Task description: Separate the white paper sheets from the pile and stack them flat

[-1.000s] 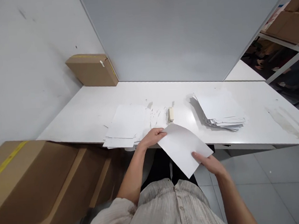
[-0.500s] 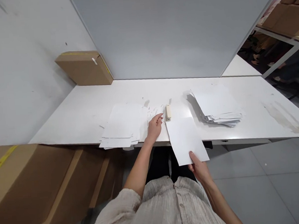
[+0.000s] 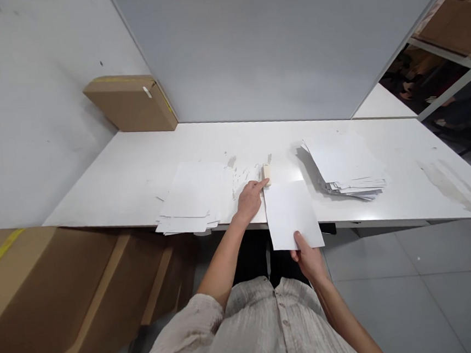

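Note:
My right hand (image 3: 307, 259) pinches the near edge of a white sheet of paper (image 3: 290, 213) that lies partly on the white table (image 3: 136, 168) and overhangs its front edge. My left hand (image 3: 249, 200) rests on the table beside the sheet's upper left corner, fingers curled and the index finger touching a small cream stapler (image 3: 266, 171). A flat pile of white papers (image 3: 198, 196) lies to the left of that hand. A thicker, fanned stack of papers (image 3: 344, 167) sits to the right.
A brown cardboard box (image 3: 132, 103) stands in the table's far left corner against a grey partition (image 3: 269, 47). Large cardboard boxes (image 3: 56, 291) lie on the floor at my left. Shelving with boxes (image 3: 449, 26) is at the far right. Grey floor tiles (image 3: 414, 292) lie beneath.
The sheet was turned and laid down square onto the table's front edge. My left hand let go of it and reached forward to the stapler. My right hand slid to the sheet's near edge.

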A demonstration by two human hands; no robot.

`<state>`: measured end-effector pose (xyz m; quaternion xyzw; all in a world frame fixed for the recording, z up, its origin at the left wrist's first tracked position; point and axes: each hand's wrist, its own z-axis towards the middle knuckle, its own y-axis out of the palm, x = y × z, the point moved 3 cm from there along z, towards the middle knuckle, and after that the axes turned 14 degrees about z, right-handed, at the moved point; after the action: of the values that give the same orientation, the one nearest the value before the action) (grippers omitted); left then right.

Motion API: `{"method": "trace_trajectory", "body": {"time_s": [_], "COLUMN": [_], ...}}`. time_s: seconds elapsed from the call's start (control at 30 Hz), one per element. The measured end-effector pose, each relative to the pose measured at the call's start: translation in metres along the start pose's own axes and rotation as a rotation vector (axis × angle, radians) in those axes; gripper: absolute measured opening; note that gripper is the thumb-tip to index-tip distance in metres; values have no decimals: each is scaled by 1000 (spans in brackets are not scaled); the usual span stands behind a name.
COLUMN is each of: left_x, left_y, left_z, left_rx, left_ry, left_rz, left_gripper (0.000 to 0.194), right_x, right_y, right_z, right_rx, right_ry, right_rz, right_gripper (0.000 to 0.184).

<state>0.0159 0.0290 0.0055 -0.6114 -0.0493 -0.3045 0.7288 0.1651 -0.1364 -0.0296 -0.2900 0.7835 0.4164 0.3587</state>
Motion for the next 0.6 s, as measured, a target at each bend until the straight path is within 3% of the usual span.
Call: {"method": "trace_trajectory", "body": {"time_s": [0.43, 0.6], "left_x": [3, 0], "left_y": [2, 1], "left_z": [0, -1], "left_rx": [11, 53], "left_ry": [19, 42], "left_rz": [132, 18], "left_gripper": [61, 58], "right_x": [-3, -11], "right_y": [1, 3], "right_z": [-5, -12], "right_rx": [-13, -8], "right_ry": [18, 21], "right_rz": [-54, -75], "right_gripper": [36, 39]}}
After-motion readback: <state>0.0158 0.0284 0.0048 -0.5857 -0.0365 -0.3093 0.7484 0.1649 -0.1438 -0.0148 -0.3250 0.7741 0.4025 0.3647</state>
